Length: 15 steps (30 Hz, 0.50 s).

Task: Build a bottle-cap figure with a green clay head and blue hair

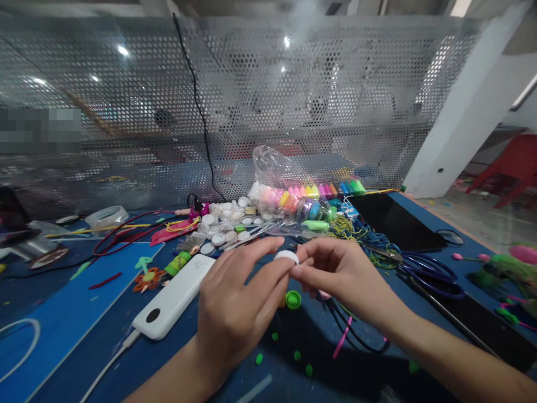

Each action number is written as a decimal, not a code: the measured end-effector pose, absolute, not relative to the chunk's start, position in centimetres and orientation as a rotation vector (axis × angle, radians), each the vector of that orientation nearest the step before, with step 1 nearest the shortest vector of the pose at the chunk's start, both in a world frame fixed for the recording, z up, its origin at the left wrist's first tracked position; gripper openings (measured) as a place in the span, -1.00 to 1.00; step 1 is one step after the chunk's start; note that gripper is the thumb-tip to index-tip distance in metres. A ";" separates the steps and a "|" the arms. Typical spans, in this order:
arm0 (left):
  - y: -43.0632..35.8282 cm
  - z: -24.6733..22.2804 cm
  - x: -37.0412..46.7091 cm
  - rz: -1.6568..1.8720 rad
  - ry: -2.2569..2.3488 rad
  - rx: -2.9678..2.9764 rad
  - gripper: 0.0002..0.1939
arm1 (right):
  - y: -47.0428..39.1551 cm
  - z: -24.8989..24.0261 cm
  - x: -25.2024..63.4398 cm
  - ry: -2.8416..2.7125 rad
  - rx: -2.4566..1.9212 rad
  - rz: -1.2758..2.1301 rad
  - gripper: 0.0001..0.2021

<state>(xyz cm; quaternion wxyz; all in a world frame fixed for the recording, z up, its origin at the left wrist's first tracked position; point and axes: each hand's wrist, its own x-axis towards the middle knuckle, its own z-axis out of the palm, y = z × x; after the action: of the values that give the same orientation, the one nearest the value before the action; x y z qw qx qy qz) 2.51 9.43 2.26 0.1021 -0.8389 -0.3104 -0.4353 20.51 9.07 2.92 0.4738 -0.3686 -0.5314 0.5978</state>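
The left hand (239, 302) has its fingers bent and pinching a little white round piece (286, 256), which sits up above the blue table (235, 364) between the two hands. The right hand (335, 266) has its fingertips bunched up right at the edge of that piece (I can't tell if they are squeezing it too). A small round green thing (292, 300) is just under the hands, green bits (259, 358) are dotted nearer, and a long white box (176, 299) with a cord lies beside the left hand.
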 end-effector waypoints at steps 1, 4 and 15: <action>9.4 2.3 2.5 -1.271 -0.904 -2.489 -0.65 | 9.0 2.8 20.5 -1.299 -0.902 1.454 -0.78; 9.5 2.2 2.4 -1.220 -0.856 -2.536 -0.64 | 9.0 2.6 20.5 -1.307 -0.906 1.422 -0.78; 9.3 2.5 2.9 -1.199 -0.844 -2.543 -0.74 | 8.6 2.4 20.2 -1.357 -0.924 1.336 -0.80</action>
<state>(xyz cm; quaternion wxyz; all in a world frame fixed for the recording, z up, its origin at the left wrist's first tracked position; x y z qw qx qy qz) 2.91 9.29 2.54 0.1030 -0.8617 -0.2859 -0.4064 20.23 8.62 2.35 0.4904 -0.3804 -0.5587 0.5502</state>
